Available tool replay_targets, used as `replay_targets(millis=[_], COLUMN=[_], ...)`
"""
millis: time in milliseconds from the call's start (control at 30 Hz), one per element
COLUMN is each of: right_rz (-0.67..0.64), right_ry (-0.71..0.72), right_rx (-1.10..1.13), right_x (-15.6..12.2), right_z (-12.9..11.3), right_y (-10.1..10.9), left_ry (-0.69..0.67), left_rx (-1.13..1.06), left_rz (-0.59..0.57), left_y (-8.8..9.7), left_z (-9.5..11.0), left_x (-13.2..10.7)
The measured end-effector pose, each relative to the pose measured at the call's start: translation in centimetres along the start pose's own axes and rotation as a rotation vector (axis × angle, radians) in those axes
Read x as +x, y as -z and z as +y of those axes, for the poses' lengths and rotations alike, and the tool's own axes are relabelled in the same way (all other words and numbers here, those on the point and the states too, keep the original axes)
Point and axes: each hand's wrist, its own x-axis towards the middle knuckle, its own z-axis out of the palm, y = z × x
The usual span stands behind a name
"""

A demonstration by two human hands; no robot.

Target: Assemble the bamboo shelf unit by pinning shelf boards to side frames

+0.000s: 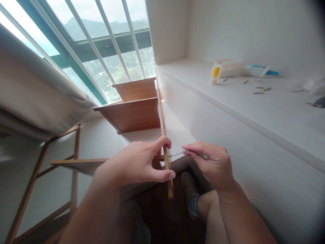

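My left hand [142,161] is wrapped round the narrow wooden post [167,166] of a shelf unit, thumb on the near side and fingers over the far side. Between the thumb and fingers of my right hand [212,162] is a slim metal hex key [179,153]; its other end is hidden in the grip. The key's tip reaches a small bolt [170,156] that sticks out of the post's right side. At the same height a wooden shelf board [78,164] meets the post from the left, partly behind my left hand. Two more wooden panels [137,117] join the frame farther off.
On the white ledge [193,76] at right lie several loose bolts [259,92], a tube [256,70] and a clear packet with a yellow label [215,72]. Another wooden frame [74,152] leans at left, below a curtain [38,84]. A barred window [106,44] is behind.
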Motion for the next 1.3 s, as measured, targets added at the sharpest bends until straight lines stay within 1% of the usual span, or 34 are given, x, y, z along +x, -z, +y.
replay_targets(millis=[267, 533, 700, 800, 900, 1000, 1133, 1300], right_rz=[-0.025, -0.057, -0.036, -0.022, -0.033, -0.054, -0.077, -0.161], right_ry=[0.043, 0.133, 0.208, 0.209, 0.160, 0.063, -0.121, -0.410], right_rx=[0.030, 0.041, 0.022, 0.028, 0.041, 0.026, 0.046, 0.250], right_x=[0.0, -0.2, -0.2, -0.2, -0.2, -0.2, -0.3, -0.4], right_z=[-0.3, 0.1, 0.1, 0.0, -0.2, -0.5, -1.0, -1.9], right_y=[0.0, 0.5, 0.5, 0.3, 0.0, -0.3, -0.4, -0.3], left_ry=[-0.013, -0.013, -0.012, -0.010, -0.009, -0.005, -0.004, -0.006], left_rx=[-0.007, -0.018, -0.040, -0.042, -0.034, -0.026, -0.021, -0.010], left_rz=[-0.007, -0.015, -0.020, -0.023, -0.019, -0.015, -0.010, -0.005], left_y=[0.1, 0.1, 0.1, 0.1, 0.1, 0.1, 0.1, 0.1], left_z=[0.0, 0.1, 0.1, 0.2, 0.2, 0.2, 0.3, 0.3], left_x=[0.1, 0.1, 0.0, 0.0, 0.0, 0.0, 0.0, 0.0])
